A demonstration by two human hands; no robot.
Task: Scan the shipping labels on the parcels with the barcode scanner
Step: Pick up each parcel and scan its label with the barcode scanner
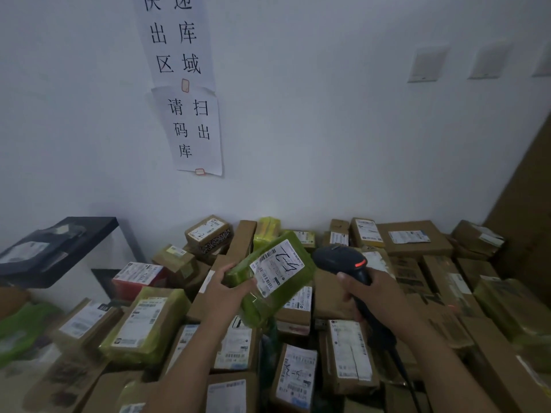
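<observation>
- One green parcel [269, 281] is held up at the centre of the frame, tilted, its far end higher than the near end, above the heap.
- The left hand [222, 289] grips that parcel by its left edge; the fingers are wrapped round the edge, with the thumb lying on the top face.
- One white shipping label [278, 269] covers the parcel's upper face. It carries barcodes and a handwritten black scrawl, and it faces up toward the camera.
- One dark barcode scanner [343, 262] sits just right of the parcel, its head close to the label's right edge. An orange-red light shows on its head.
- The right hand [368, 293] holds the scanner; the fingers are closed round its grip. A dark cable [399, 365] runs from the handle toward the bottom of the frame.
- The heap of parcels [343, 353] fills the lower half of the frame: too many to count exactly, well over twenty, mostly brown cardboard boxes with white labels, several wrapped in green or yellow-green.
- One red box [138, 281] lies at centre left.
- Two paper signs [190, 129] with printed Chinese characters hang on the white wall [328, 129], upper left, one below the other.
- Three pale wall plates [426, 64] sit at upper right.
- One black shelf [56, 248] stands at the left edge.
</observation>
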